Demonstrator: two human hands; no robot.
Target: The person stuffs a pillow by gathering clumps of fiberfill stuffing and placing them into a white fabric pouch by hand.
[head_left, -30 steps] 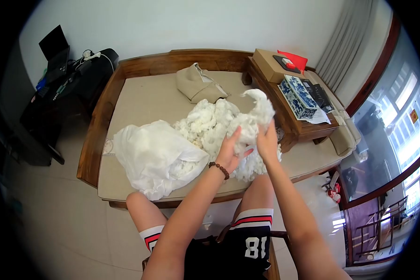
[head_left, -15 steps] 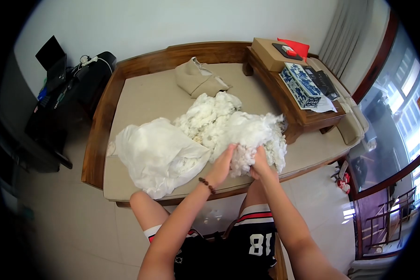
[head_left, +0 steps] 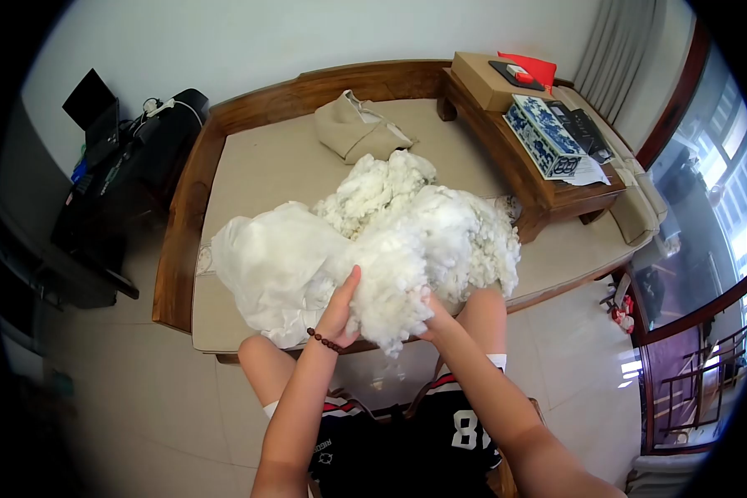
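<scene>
A large clump of white fluffy stuffing hangs between my two hands at the front edge of the seat. My left hand, with a beaded bracelet at the wrist, grips its left side, thumb up. On the other side my right hand grips it, its fingers partly buried in the fluff. More stuffing lies heaped to the right, and another heap sits behind. To the left, a white fabric bag touches the clump; some stuffing shows at its lower side.
A beige fabric cover lies farther back on the wooden daybed. At right, a low wooden table bears a blue-and-white box and a cardboard box. A laptop stands on the dark desk at left.
Both hands have moved left and nearer to me, farther apart, bringing the stuffing clump with them. The clump now spreads in front of the white bag's right side.
</scene>
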